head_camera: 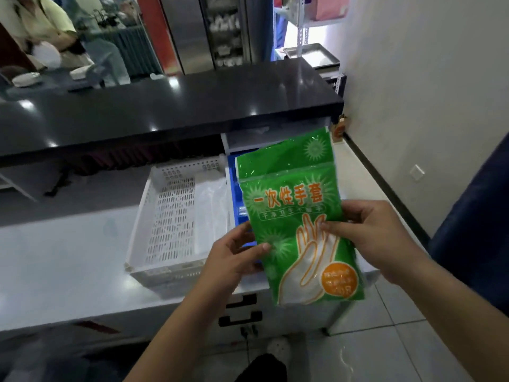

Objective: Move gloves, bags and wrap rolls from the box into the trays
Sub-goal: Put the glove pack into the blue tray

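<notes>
A green pack of disposable gloves [292, 205] with orange lettering and a hand drawing is held upright in the air over the counter. My left hand [234, 257] pinches its lower left edge and my right hand [371, 232] grips its right side. Behind the pack lies a blue tray [232, 188], mostly hidden by it. To its left stands a white perforated tray [170, 216] with clear plastic bags [212, 213] lying along its right side. The box is not in view.
The trays rest on a white counter [68, 257] beneath a black glossy upper shelf [165, 106]. Drawers with black handles [239, 318] sit below. A white wall rises on the right. A person sits at the far left beyond the counter.
</notes>
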The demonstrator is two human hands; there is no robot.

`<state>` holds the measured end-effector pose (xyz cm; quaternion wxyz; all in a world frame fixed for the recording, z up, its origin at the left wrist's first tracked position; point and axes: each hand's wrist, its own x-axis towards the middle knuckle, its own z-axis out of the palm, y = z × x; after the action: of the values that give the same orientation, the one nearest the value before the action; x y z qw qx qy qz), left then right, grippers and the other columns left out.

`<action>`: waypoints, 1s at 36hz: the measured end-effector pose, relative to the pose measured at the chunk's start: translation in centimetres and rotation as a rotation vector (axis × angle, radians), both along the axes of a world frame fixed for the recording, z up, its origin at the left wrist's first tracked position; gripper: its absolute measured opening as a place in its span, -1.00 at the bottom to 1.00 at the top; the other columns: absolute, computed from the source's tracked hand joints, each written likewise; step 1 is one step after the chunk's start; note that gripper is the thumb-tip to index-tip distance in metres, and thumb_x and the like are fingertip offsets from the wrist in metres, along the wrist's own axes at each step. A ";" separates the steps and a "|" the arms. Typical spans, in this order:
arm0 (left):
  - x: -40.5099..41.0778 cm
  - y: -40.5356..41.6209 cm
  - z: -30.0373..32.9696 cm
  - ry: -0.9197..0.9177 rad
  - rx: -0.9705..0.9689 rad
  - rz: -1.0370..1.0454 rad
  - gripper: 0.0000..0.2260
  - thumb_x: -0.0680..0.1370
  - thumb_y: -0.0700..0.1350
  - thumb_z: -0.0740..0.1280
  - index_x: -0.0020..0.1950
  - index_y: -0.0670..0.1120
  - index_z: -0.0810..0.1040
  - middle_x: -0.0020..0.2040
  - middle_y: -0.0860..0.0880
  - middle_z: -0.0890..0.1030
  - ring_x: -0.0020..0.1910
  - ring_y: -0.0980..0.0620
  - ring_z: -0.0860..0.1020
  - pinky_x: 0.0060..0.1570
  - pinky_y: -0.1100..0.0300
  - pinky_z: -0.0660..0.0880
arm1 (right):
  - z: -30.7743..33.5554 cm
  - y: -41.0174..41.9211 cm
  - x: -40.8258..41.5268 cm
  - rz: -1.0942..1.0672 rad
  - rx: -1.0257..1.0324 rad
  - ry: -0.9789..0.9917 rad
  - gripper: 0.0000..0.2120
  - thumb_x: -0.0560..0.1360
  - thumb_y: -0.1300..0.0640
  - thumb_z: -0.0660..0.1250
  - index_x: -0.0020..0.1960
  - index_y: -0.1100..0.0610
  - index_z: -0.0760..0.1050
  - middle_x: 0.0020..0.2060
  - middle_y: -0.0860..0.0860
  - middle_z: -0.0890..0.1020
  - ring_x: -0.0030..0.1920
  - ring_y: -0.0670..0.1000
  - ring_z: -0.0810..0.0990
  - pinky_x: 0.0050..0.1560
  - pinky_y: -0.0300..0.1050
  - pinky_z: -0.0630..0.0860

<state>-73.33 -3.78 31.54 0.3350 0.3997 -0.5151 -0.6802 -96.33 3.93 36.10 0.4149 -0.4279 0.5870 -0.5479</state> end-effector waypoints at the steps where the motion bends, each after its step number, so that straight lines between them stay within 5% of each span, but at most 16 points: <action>1: -0.6 -1.1 0.1 -0.003 -0.007 0.009 -0.64 0.45 -0.28 0.48 0.18 0.04 0.63 0.05 -0.06 0.72 0.01 -0.09 0.70 -0.03 -0.05 0.65 | 0.5 -1.0 -0.6 -0.010 -0.011 0.045 -0.69 0.38 0.39 0.47 -0.13 -0.02 0.73 -0.17 0.06 0.75 -0.11 0.10 0.74 -0.15 -0.10 0.67; 6: -1.3 -7.9 0.4 -0.153 -0.124 0.069 -0.70 0.54 -0.25 0.41 0.22 0.03 0.59 0.12 -0.03 0.67 0.08 -0.02 0.65 0.00 0.13 0.61 | 3.0 -5.7 -3.9 -0.111 -0.005 0.470 -0.70 0.39 0.24 0.52 -0.12 -0.19 0.70 -0.23 -0.06 0.75 -0.17 0.03 0.73 -0.03 0.20 0.64; 9: -1.3 -12.3 0.1 -0.294 -0.240 0.038 -0.72 0.54 -0.21 0.41 0.20 0.06 0.60 0.12 0.07 0.65 0.10 0.09 0.62 -0.01 0.28 0.57 | 4.1 -7.8 -5.6 -0.187 0.014 0.829 -0.80 0.41 0.11 0.51 -0.01 -0.12 0.69 -0.25 -0.07 0.73 -0.20 0.04 0.68 -0.14 0.08 0.60; 14: -4.4 -18.9 -1.6 -0.651 -0.445 -0.194 -0.59 0.55 -0.01 0.37 0.40 0.09 0.47 0.35 0.05 0.49 0.31 0.05 0.47 0.20 0.11 0.47 | 4.7 -9.9 -7.5 -0.277 0.087 1.241 -0.81 0.46 0.07 0.43 0.07 -0.05 0.68 -0.20 0.06 0.72 -0.21 0.20 0.62 -0.33 -0.07 0.38; 23: -14.8 -27.8 -5.2 -1.059 -0.590 -0.530 -0.52 0.57 -0.26 0.18 0.51 -0.12 0.33 0.44 -0.21 0.39 0.29 -0.26 0.48 0.19 -0.05 0.50 | 3.5 -10.6 -8.0 -0.369 0.077 1.424 -0.81 0.46 0.20 0.40 0.04 0.04 0.67 -0.23 0.11 0.71 -0.32 0.24 0.63 -0.39 -0.02 0.50; 28: -17.5 -30.6 -6.7 -1.162 -0.544 -0.606 -0.60 0.55 -0.26 0.24 0.41 -0.19 0.41 0.32 -0.21 0.51 0.19 -0.18 0.54 0.12 0.03 0.51 | 3.2 -10.2 -8.7 -0.375 0.071 1.436 -0.81 0.44 0.20 0.46 0.02 -0.01 0.67 -0.26 0.03 0.71 -0.37 0.15 0.62 -0.44 -0.15 0.43; 31: -18.1 -31.3 -7.2 -1.201 -0.490 -0.646 -0.62 0.56 -0.27 0.23 0.39 -0.22 0.43 0.25 -0.21 0.56 0.07 -0.13 0.56 0.02 0.08 0.50 | 3.4 -10.0 -9.3 -0.372 0.062 1.412 -0.79 0.44 0.07 0.33 0.03 -0.03 0.66 -0.28 0.00 0.71 -0.42 0.06 0.55 -0.45 -0.29 0.28; 36: -18.5 -31.7 -7.8 -1.216 -0.472 -0.647 -0.50 0.56 -0.27 0.24 0.52 -0.15 0.32 0.34 -0.18 0.51 0.20 -0.17 0.54 0.16 0.04 0.52 | 3.6 -10.4 -10.1 -0.337 0.002 1.401 -0.66 0.47 -0.07 0.19 0.07 0.00 0.67 -0.25 0.02 0.71 -0.39 0.12 0.61 -0.45 -0.14 0.47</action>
<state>-91.83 -35.46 23.72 -0.1510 0.4519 -0.8355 -0.2738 -106.39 -6.43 39.65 -0.1489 -0.5820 0.7739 -0.2005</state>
